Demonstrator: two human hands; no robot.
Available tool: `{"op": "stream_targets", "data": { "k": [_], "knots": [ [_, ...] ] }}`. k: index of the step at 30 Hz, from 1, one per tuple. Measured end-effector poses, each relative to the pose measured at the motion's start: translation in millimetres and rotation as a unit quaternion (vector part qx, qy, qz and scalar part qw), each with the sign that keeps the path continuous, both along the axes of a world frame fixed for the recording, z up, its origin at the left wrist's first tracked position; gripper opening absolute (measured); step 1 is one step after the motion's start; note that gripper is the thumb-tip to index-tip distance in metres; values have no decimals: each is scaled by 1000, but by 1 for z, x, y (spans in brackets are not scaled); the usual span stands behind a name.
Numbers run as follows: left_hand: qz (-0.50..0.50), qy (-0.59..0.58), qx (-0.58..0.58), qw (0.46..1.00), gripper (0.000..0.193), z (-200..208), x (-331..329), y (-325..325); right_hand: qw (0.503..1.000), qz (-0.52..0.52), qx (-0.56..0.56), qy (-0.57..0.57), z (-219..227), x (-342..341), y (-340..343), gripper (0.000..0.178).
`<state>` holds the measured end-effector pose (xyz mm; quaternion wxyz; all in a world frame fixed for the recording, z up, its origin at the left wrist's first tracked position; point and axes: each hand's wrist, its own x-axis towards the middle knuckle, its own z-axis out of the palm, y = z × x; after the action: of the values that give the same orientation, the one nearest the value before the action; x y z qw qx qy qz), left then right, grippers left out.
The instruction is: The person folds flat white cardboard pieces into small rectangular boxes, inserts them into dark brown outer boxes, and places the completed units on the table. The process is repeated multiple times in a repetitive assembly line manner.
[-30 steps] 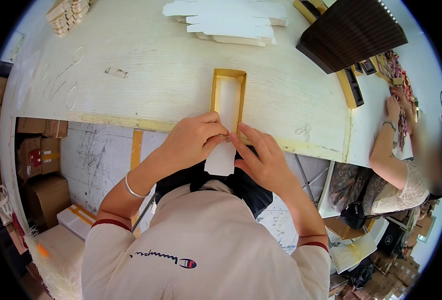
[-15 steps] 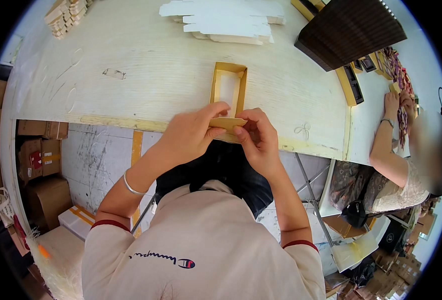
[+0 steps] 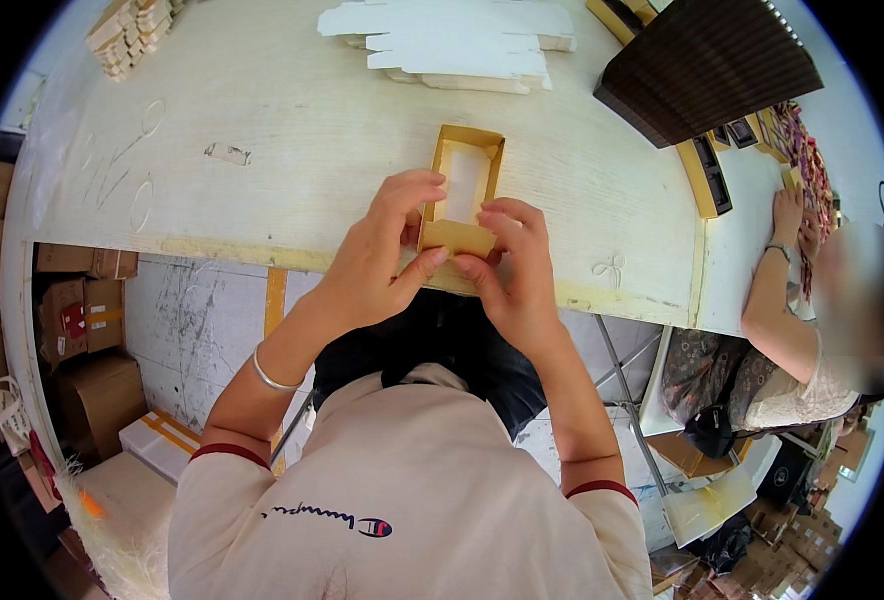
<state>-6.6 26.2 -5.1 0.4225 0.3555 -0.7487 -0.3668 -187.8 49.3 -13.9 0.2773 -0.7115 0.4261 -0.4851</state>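
A long, shallow cardboard box (image 3: 459,239), gold with a pale inside, lies at the table's front edge with its far end pointing away from me. My left hand (image 3: 380,245) grips its near left corner, thumb against the front end and fingers along the left wall. At the near right corner my right hand (image 3: 515,262) holds it too, its thumb at the front and curled fingers on the right wall. The near end panel stands up between both thumbs. Nothing lies inside the box.
White flat cardboard pieces (image 3: 452,40) are stacked at the far middle. A tall dark brown stack of trays (image 3: 707,65) stands at the back right, near gold boxes with dark inserts (image 3: 704,178). Another person's arm (image 3: 777,300) works at the right. Stacked pale pieces (image 3: 127,38) sit far left.
The near end panel, earlier tilted with its edge pinched in my fingers, now stands more upright. My left fingers have moved from that panel to the left wall; my right fingers have lifted along the right wall.
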Motion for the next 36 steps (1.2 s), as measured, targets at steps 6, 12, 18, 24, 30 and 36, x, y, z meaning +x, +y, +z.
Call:
{"op": "stream_targets", "data": {
  "k": [6,12,18,24,30,36],
  "knots": [
    [1,-25,11,1000,45,4,1,-2,991,-46,-81,100,-7,2,2,45],
    [-36,5,36,999,44,-4,4,-12,989,-38,-82,120,-8,1,0,41],
    [6,-102,-36,994,19,6,-1,-5,948,-86,-172,255,10,4,-2,27],
    [-8,-210,-149,966,5,7,1,-9,911,-8,-92,401,18,4,-4,7],
    [-102,-282,-106,948,8,24,13,-25,928,164,130,308,52,-14,-23,16],
    [-122,-332,-112,929,24,45,13,-25,877,141,-95,448,50,-56,-54,12]
  ]
}}
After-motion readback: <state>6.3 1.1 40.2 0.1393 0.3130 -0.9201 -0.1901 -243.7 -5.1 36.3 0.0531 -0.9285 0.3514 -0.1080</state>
